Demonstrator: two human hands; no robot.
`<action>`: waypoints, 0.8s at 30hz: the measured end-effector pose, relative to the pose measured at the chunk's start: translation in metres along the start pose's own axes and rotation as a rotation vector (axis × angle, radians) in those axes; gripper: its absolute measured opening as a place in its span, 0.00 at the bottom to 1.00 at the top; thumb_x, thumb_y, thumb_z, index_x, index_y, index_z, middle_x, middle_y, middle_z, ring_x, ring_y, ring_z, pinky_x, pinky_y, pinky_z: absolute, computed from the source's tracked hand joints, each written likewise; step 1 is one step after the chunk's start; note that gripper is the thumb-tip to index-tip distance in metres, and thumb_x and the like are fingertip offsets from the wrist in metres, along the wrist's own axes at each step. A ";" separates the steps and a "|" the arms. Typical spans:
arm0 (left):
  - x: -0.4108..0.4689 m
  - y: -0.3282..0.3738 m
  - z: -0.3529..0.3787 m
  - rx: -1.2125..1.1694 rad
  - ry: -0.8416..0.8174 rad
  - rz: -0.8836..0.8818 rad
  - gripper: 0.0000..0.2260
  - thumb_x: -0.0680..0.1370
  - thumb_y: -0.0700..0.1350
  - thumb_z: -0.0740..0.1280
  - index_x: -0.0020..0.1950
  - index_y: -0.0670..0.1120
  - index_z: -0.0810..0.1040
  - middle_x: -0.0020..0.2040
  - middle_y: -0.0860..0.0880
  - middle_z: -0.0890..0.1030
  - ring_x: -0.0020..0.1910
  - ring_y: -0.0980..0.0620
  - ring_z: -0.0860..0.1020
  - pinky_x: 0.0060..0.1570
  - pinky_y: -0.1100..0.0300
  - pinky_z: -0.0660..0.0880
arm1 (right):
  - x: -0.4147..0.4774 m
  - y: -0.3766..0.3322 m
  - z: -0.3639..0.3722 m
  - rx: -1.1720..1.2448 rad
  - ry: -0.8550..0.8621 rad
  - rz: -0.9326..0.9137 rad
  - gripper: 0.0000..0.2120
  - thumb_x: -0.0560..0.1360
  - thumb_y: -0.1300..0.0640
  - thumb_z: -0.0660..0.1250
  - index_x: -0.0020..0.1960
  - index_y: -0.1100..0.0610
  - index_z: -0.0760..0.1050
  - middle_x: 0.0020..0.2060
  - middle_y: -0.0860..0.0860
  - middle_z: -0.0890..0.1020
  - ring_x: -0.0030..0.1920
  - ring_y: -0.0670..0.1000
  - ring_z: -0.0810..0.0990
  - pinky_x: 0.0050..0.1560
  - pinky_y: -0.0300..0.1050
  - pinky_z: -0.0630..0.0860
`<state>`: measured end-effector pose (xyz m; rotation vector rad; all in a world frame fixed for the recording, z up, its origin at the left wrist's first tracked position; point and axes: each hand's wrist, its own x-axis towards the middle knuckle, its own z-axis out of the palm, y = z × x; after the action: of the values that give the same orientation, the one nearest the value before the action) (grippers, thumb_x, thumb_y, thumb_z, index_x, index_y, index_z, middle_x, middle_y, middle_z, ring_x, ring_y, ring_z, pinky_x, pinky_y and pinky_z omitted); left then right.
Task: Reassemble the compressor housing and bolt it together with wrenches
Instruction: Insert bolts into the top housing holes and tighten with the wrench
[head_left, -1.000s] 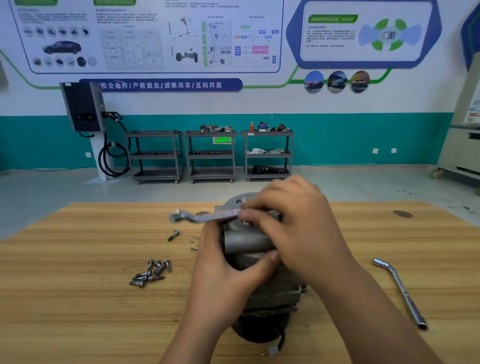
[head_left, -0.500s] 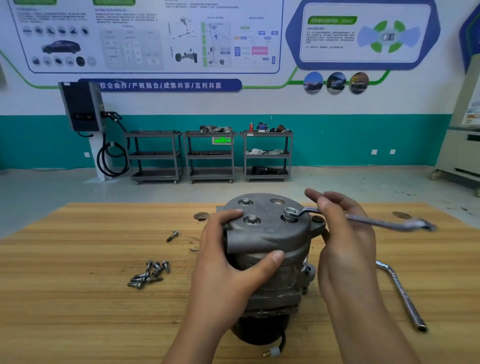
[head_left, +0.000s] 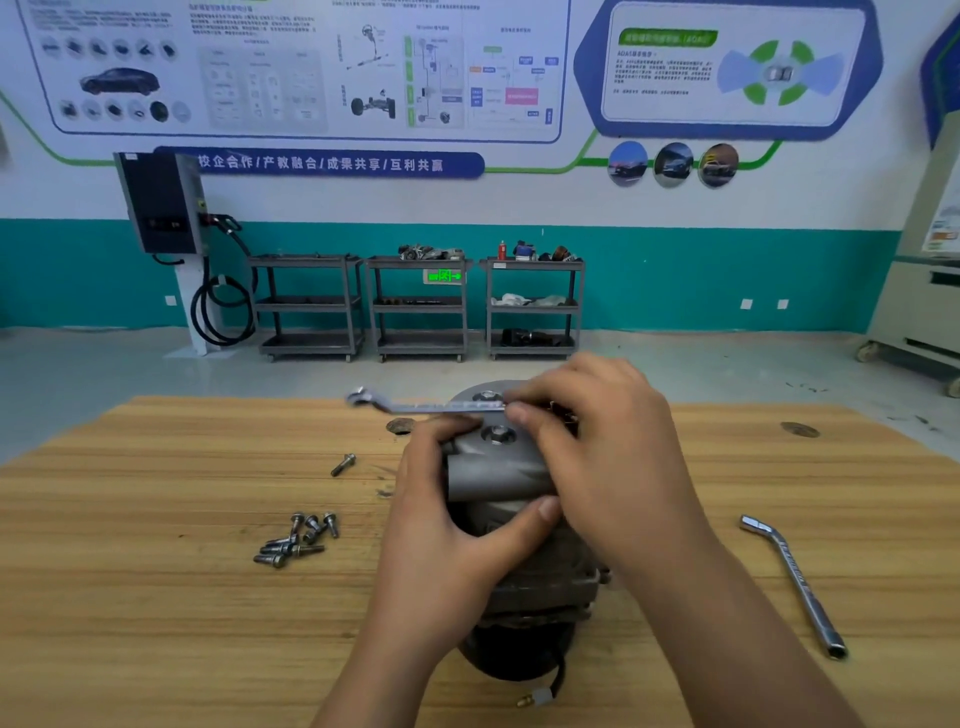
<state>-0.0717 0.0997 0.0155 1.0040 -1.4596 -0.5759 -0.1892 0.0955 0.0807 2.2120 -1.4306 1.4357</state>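
The compressor (head_left: 493, 470) stood on the table (head_left: 156, 597), far from its edges. The left hand (head_left: 447, 540) gripped its side; the right hand (head_left: 602, 457) pinched a wrench (head_left: 415, 406) across its top. Loose bolts (head_left: 296, 540) lay left, an L-wrench (head_left: 795, 582) right, both well apart from it.

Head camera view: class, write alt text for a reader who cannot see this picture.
A person's left hand grips a grey compressor housing standing on a wooden table, while the right hand holds a flat wrench across its top. Loose bolts lie to the left, an angled socket wrench to the right.
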 end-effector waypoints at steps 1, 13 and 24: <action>-0.001 0.000 0.000 0.002 0.000 0.007 0.28 0.55 0.64 0.72 0.52 0.69 0.67 0.53 0.64 0.75 0.52 0.65 0.75 0.48 0.68 0.73 | 0.009 0.001 0.000 -0.034 -0.042 0.046 0.04 0.74 0.55 0.67 0.46 0.52 0.81 0.40 0.47 0.78 0.48 0.52 0.74 0.52 0.46 0.69; -0.001 0.001 0.000 -0.007 -0.011 0.008 0.29 0.55 0.63 0.73 0.53 0.69 0.67 0.53 0.68 0.73 0.52 0.65 0.76 0.46 0.73 0.71 | -0.013 0.046 0.013 0.884 0.263 0.617 0.04 0.73 0.55 0.67 0.48 0.52 0.78 0.45 0.46 0.83 0.45 0.40 0.81 0.39 0.32 0.74; -0.002 0.001 -0.003 -0.103 -0.036 0.020 0.26 0.56 0.58 0.75 0.51 0.66 0.69 0.53 0.57 0.78 0.53 0.57 0.79 0.55 0.52 0.77 | -0.058 0.021 0.029 0.267 0.291 -0.093 0.17 0.77 0.52 0.59 0.64 0.52 0.73 0.59 0.44 0.77 0.61 0.47 0.71 0.61 0.56 0.68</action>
<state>-0.0687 0.1024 0.0155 0.9009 -1.4556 -0.6511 -0.1921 0.1044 0.0130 2.0639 -1.0832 1.9153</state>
